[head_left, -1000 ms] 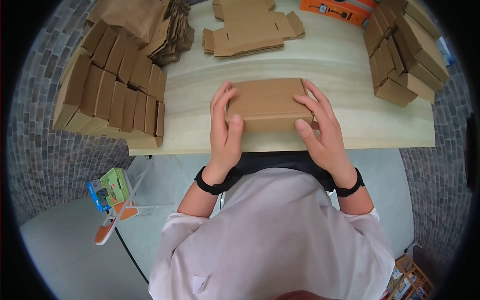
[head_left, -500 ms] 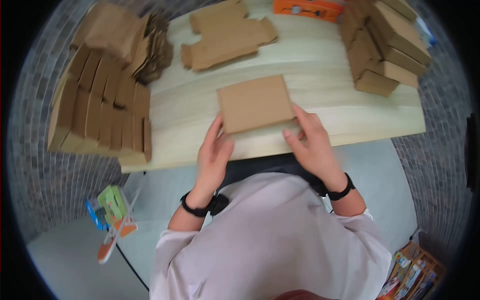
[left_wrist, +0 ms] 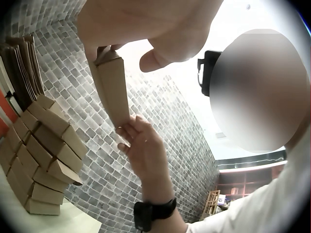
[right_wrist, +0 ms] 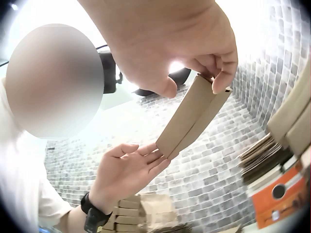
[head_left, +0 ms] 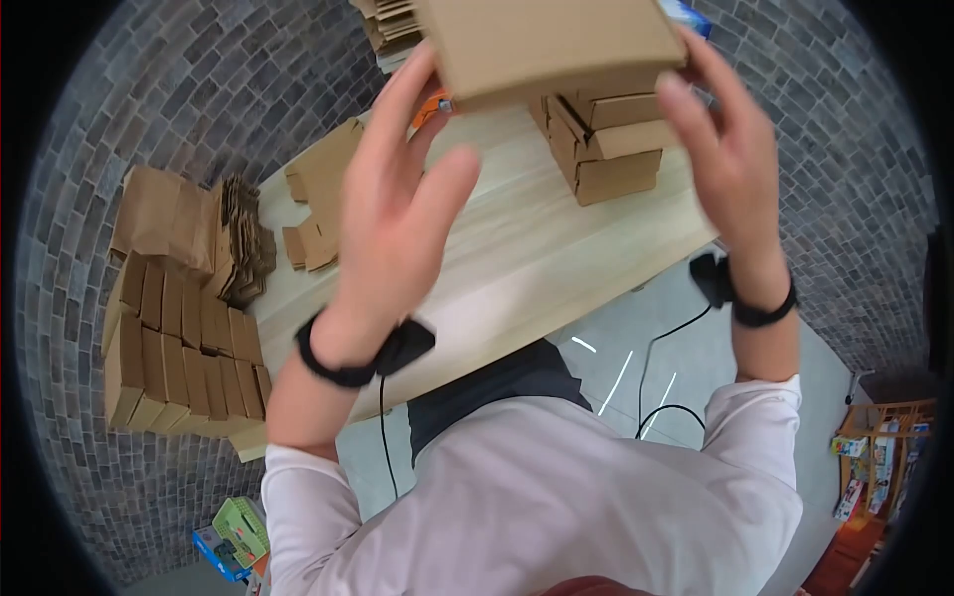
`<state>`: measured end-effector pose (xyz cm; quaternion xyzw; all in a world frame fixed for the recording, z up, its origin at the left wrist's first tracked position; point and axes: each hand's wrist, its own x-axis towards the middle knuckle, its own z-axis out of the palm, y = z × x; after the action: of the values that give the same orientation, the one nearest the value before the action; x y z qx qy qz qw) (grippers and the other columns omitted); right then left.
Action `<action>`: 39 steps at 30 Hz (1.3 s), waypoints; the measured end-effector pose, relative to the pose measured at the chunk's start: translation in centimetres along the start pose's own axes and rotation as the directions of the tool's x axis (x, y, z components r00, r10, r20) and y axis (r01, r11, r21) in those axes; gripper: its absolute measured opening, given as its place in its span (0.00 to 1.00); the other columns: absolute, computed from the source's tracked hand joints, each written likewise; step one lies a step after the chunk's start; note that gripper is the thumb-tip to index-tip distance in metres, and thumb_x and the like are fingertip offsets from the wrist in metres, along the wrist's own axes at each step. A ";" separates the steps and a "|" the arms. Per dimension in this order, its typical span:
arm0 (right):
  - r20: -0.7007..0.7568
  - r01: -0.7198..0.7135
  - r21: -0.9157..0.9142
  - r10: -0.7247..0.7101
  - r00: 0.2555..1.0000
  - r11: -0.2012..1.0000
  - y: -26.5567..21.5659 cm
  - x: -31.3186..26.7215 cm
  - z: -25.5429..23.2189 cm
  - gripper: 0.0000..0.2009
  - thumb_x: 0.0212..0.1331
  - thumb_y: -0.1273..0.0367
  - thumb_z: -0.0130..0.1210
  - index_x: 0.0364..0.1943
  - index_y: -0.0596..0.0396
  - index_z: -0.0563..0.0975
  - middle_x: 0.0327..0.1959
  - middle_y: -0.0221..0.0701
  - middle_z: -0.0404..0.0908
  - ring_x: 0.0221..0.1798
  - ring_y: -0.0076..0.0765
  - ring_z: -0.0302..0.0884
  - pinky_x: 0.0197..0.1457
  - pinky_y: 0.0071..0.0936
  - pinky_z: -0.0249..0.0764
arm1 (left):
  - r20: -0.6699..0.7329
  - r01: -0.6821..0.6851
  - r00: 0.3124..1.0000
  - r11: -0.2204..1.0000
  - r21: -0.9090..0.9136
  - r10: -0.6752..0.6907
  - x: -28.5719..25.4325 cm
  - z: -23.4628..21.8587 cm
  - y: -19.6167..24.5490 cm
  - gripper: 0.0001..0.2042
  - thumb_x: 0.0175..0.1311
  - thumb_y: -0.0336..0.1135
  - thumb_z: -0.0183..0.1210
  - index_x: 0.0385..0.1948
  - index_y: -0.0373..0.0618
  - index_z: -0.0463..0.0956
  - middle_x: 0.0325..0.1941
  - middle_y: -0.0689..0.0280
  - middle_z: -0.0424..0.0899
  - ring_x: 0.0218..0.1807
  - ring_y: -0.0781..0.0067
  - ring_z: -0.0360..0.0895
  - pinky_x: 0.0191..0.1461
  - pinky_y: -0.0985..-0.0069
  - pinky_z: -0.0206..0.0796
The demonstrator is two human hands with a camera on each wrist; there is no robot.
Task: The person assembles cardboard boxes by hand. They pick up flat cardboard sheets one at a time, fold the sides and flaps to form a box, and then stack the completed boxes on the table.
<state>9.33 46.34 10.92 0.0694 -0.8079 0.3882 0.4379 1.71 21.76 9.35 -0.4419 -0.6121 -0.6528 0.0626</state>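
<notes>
A closed cardboard box (head_left: 556, 40) is held up in the air between both hands at the top of the head view. My left hand (head_left: 397, 209) supports its left side with the fingers, the thumb standing away from it. On the right side, my right hand (head_left: 730, 149) grips the box by its edge. In the left wrist view the box (left_wrist: 113, 90) is seen edge-on, with the right hand (left_wrist: 146, 150) at its lower end. The right wrist view shows the box (right_wrist: 194, 116) slanting, the left hand's (right_wrist: 129, 174) fingertips under its low end.
Upright boxes (head_left: 179, 368) fill the table's left end, beside folded cardboard (head_left: 238, 238) and a brown paper bag (head_left: 164, 223). Flat cardboard (head_left: 323, 199) lies behind the left arm. More boxes (head_left: 616, 164) are stacked at the right end of the table (head_left: 497, 268).
The box has risen off the table with both hands, toward the right-hand stack. The head view has turned right, and the left hand has moved up beside the box.
</notes>
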 end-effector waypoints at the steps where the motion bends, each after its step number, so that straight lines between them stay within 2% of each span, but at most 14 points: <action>1: -0.014 0.004 0.048 -0.003 1.000 0.999 0.9 1.9 -0.4 0.23 0.65 0.61 0.57 0.61 0.58 0.76 0.42 0.34 0.82 0.42 0.25 0.78 0.39 0.23 0.74 | 0.000 0.011 1.000 0.999 -0.030 -0.011 2.1 0.8 -0.9 0.33 0.65 0.31 0.58 0.71 0.34 0.57 0.71 0.54 0.66 0.73 0.59 0.63 0.74 0.65 0.56; 4: 0.084 -0.032 0.021 0.030 0.996 0.999 3.2 6.2 -2.0 0.19 0.66 0.66 0.57 0.59 0.59 0.76 0.49 0.37 0.85 0.49 0.29 0.79 0.53 0.28 0.74 | 0.006 0.040 0.999 0.995 -0.087 -0.039 6.4 3.6 -3.2 0.28 0.67 0.33 0.56 0.69 0.34 0.64 0.66 0.57 0.73 0.69 0.67 0.67 0.71 0.71 0.57; 7: 0.133 -0.097 -0.181 0.122 0.984 0.979 6.1 9.4 -3.2 0.17 0.68 0.65 0.53 0.55 0.61 0.77 0.48 0.34 0.85 0.48 0.26 0.79 0.50 0.28 0.74 | -0.064 0.028 0.998 0.999 0.042 -0.025 10.4 4.6 -4.8 0.26 0.64 0.32 0.57 0.64 0.35 0.68 0.59 0.59 0.77 0.60 0.66 0.74 0.65 0.71 0.65; 9: 0.145 -0.112 -0.226 0.147 0.978 0.968 7.3 12.3 -3.6 0.17 0.67 0.65 0.53 0.54 0.61 0.78 0.47 0.34 0.85 0.47 0.26 0.79 0.49 0.28 0.73 | 0.071 0.150 0.987 0.985 -0.090 -0.143 13.5 4.3 -5.5 0.22 0.64 0.32 0.53 0.59 0.34 0.73 0.54 0.62 0.81 0.59 0.70 0.74 0.65 0.75 0.61; 12: 0.179 -0.122 -0.320 0.186 0.966 0.940 9.6 16.2 -3.5 0.17 0.66 0.65 0.54 0.53 0.61 0.78 0.46 0.34 0.85 0.48 0.26 0.78 0.50 0.28 0.73 | 0.132 0.082 0.990 0.978 -0.194 -0.056 17.0 4.2 -5.8 0.22 0.65 0.31 0.53 0.61 0.34 0.71 0.54 0.61 0.82 0.60 0.73 0.73 0.64 0.76 0.62; 13: 0.201 -0.111 -0.370 0.196 0.960 0.922 10.9 18.0 -3.3 0.18 0.65 0.64 0.55 0.54 0.61 0.78 0.45 0.35 0.85 0.48 0.27 0.78 0.51 0.27 0.73 | 0.188 0.155 0.973 0.982 -0.106 -0.133 17.9 3.3 -6.8 0.26 0.67 0.35 0.56 0.66 0.34 0.67 0.65 0.60 0.75 0.66 0.72 0.69 0.71 0.72 0.56; 14: 0.236 -0.090 -0.334 0.175 0.956 0.938 15.0 19.9 -3.5 0.20 0.64 0.58 0.58 0.53 0.58 0.80 0.32 0.29 0.81 0.33 0.23 0.75 0.33 0.23 0.71 | 0.189 0.136 0.975 0.984 -0.111 -0.114 18.3 3.6 -7.2 0.26 0.67 0.35 0.56 0.66 0.34 0.67 0.65 0.60 0.75 0.66 0.72 0.69 0.71 0.72 0.56; 16: 0.232 0.044 -0.332 0.036 0.972 0.942 16.0 20.1 -2.0 0.19 0.62 0.56 0.58 0.45 0.57 0.81 0.26 0.26 0.78 0.26 0.23 0.70 0.29 0.25 0.68 | 0.092 0.265 0.962 0.958 -0.113 -0.255 18.9 4.0 -7.9 0.24 0.67 0.36 0.55 0.63 0.35 0.70 0.64 0.61 0.75 0.65 0.73 0.69 0.71 0.72 0.55; 18: 0.193 -0.016 -0.346 0.089 0.977 0.938 16.6 19.9 -0.7 0.24 0.55 0.54 0.59 0.47 0.61 0.82 0.34 0.47 0.85 0.37 0.47 0.83 0.46 0.39 0.76 | 0.100 0.224 0.972 0.967 -0.118 -0.213 19.4 3.9 -9.3 0.23 0.66 0.37 0.55 0.61 0.37 0.72 0.63 0.64 0.76 0.66 0.73 0.68 0.71 0.73 0.55; 19: 0.246 -0.153 -0.380 0.259 0.934 0.912 16.4 20.1 -0.4 0.25 0.55 0.54 0.59 0.48 0.61 0.81 0.39 0.49 0.85 0.43 0.51 0.83 0.49 0.40 0.76 | 0.113 0.270 0.959 0.956 -0.112 -0.258 19.5 3.9 -9.6 0.22 0.65 0.37 0.55 0.60 0.37 0.73 0.62 0.64 0.76 0.66 0.72 0.68 0.71 0.73 0.54; 24: 0.234 -0.131 -0.397 0.238 0.943 0.908 17.2 19.2 0.4 0.30 0.56 0.55 0.59 0.57 0.63 0.76 0.51 0.51 0.83 0.55 0.54 0.80 0.58 0.39 0.74 | 0.189 0.319 0.934 0.946 -0.060 -0.303 20.1 3.2 -12.0 0.21 0.65 0.39 0.56 0.57 0.38 0.74 0.58 0.61 0.77 0.59 0.66 0.71 0.65 0.68 0.58; 28: 0.118 -0.041 -0.523 0.120 0.986 0.851 16.7 17.1 -1.7 0.34 0.57 0.55 0.60 0.66 0.59 0.70 0.59 0.50 0.79 0.62 0.51 0.77 0.64 0.38 0.72 | 0.072 0.270 0.961 0.963 -0.010 -0.269 17.2 1.3 -11.9 0.28 0.63 0.42 0.59 0.63 0.39 0.68 0.66 0.56 0.72 0.64 0.60 0.70 0.66 0.68 0.62; 33: 0.175 -0.034 -0.069 0.045 0.984 0.997 3.4 4.3 -1.6 0.14 0.63 0.71 0.55 0.52 0.56 0.79 0.47 0.31 0.82 0.49 0.27 0.78 0.46 0.22 0.74 | 0.101 0.264 0.947 0.917 0.300 -0.305 6.1 -4.6 -8.1 0.23 0.69 0.34 0.56 0.65 0.43 0.67 0.66 0.61 0.73 0.65 0.69 0.72 0.64 0.71 0.67; 39: 0.636 0.156 0.085 -0.174 0.752 0.984 -0.1 -4.4 8.6 0.14 0.56 0.72 0.59 0.48 0.55 0.79 0.50 0.38 0.81 0.54 0.46 0.77 0.52 0.38 0.76 | -0.054 0.448 0.888 0.830 0.331 -0.457 -5.0 -10.0 -12.3 0.20 0.66 0.32 0.56 0.60 0.42 0.70 0.61 0.58 0.76 0.65 0.64 0.72 0.65 0.68 0.66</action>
<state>6.41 39.36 4.96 0.2742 -0.8941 0.3119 0.1676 -7.99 13.92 -1.68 -0.2762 -0.8018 -0.5292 -0.0279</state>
